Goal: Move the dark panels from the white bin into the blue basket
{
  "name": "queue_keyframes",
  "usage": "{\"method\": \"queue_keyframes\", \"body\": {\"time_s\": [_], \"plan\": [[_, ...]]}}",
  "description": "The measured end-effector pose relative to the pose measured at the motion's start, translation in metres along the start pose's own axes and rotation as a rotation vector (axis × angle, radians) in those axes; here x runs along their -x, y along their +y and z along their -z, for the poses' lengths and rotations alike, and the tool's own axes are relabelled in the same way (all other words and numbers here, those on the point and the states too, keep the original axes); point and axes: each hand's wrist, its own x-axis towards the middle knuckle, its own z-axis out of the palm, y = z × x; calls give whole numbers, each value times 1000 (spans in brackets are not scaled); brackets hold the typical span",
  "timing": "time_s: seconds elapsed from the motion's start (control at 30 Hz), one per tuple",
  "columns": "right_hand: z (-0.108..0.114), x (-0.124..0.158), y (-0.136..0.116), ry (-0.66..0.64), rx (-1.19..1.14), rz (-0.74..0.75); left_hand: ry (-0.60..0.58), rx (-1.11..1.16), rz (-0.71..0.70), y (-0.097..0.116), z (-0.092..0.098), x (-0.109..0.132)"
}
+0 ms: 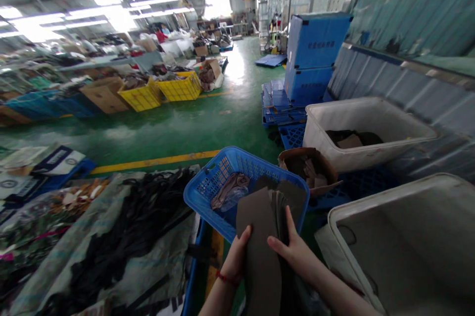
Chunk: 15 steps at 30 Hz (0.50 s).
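A thick stack of dark grey-brown cut pieces (260,246) is held between my two hands, its top end over the basket. My left hand (237,251) grips the stack's left edge, thumb on the front face. On the right side my right hand (291,249) closes round the stack, thumb across the front and a finger along the layered edges. Under the stack's upper end is a blue plastic basket (208,172). Inside it lie a brownish bundle (232,188) with clear plastic and more dark pieces (295,197).
Right of the basket stand a cardboard box (330,189) with scraps and two large white bins (322,128) (336,217). Blue boxes (315,41) are stacked behind. Black straps and fabric (137,237) cover the left floor. Yellow crates (178,88) line the far aisle.
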Motion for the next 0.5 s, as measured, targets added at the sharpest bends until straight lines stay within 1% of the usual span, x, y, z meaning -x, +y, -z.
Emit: {"method": "queue_keyframes", "body": {"time_s": [0.03,0.1,0.17,0.23,0.3,0.33,0.4,0.43,0.47,0.5], "plan": [[-11,-12,14,-28,-31,-24,70,-24,2,3,19,0],[-32,-33,34,-84,-92,-50,148,-67,26,12,51,-4],[-49,-52,45,-144,-166,-25,153,-122,42,27,74,-14],[-62,-70,46,-189,-233,57,126,-179,6,52,89,-30],[-70,-91,41,-204,-270,169,70,-234,-61,85,95,-53],[-72,-104,39,-190,-257,231,26,-265,-89,103,95,-69],[-70,-133,41,-123,-187,335,-94,-345,-120,132,92,-109],[-65,-148,46,-73,-139,368,-161,-391,-120,141,89,-135],[-56,-163,54,-13,-91,385,-223,-429,-109,145,86,-163],[-45,-177,66,60,-40,384,-275,-463,-82,143,84,-194]]}}
